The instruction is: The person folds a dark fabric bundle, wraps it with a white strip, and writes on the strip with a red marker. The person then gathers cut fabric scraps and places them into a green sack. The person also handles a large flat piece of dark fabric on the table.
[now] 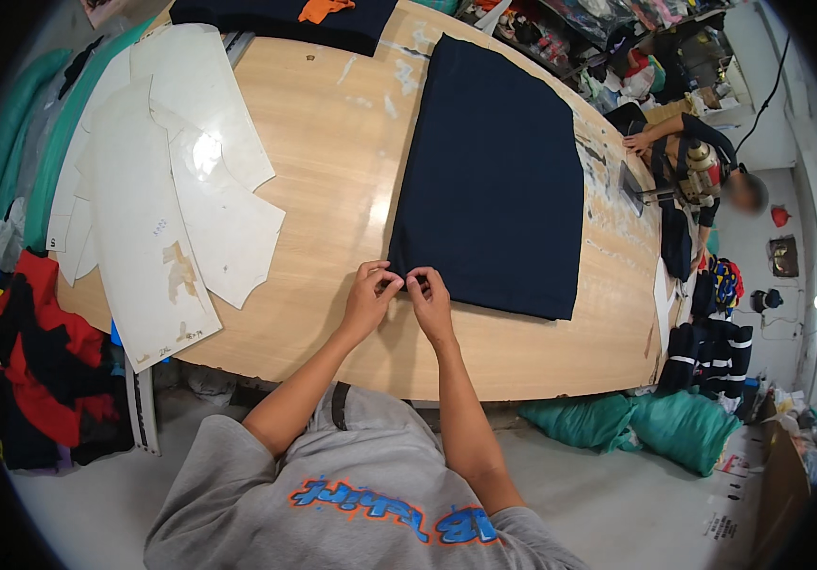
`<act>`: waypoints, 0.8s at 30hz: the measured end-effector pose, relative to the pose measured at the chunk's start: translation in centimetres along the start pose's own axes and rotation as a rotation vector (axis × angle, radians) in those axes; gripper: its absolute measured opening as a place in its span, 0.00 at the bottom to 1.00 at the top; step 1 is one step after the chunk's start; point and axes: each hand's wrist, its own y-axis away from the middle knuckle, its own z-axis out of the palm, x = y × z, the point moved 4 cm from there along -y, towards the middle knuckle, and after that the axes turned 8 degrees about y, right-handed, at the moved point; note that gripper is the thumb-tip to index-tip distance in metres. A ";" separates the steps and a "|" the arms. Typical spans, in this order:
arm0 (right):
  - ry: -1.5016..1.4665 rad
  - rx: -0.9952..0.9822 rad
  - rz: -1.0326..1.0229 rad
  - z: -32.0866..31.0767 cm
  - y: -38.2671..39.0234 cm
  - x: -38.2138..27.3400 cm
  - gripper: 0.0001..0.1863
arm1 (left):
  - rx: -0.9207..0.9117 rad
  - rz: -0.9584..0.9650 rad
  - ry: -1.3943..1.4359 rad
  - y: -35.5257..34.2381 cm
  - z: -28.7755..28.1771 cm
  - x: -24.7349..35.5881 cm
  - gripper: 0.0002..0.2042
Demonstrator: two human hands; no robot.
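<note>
Both hands meet at the near corner of the folded navy fabric (494, 176), which lies flat on the wooden bench (332, 142), right of centre, long side running away from the person. Left hand (367, 299) pinches the corner edge, fingertips closed on cloth. Right hand (430, 302) is just beside it, grip also closed on the same edge, thumbs nearly touching. Which layers are caught is too small to tell.

Doing this well, by my read: keep the pinch at the very edge, lift little, keep the layers aligned so the stack stays square, and don't drag the pile across the bench.

White paper patterns (157, 190) lie well apart at left. More dark cloth with an orange piece (325, 9) is at the far edge. Another person (703, 171) works at the right side. Green sacks (655, 423) sit on the floor.
</note>
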 end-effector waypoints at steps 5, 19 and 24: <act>-0.021 -0.037 0.013 -0.3 -0.2 0.5 0.07 | 0.011 0.032 -0.035 -0.1 0.5 -0.6 0.10; -0.098 -0.012 0.073 -0.1 -0.2 1.7 0.09 | 0.022 -0.019 -0.067 0.0 0.1 0.6 0.12; -0.048 -0.009 0.058 -0.3 -0.1 1.1 0.09 | 0.047 -0.001 -0.118 0.0 0.4 0.8 0.11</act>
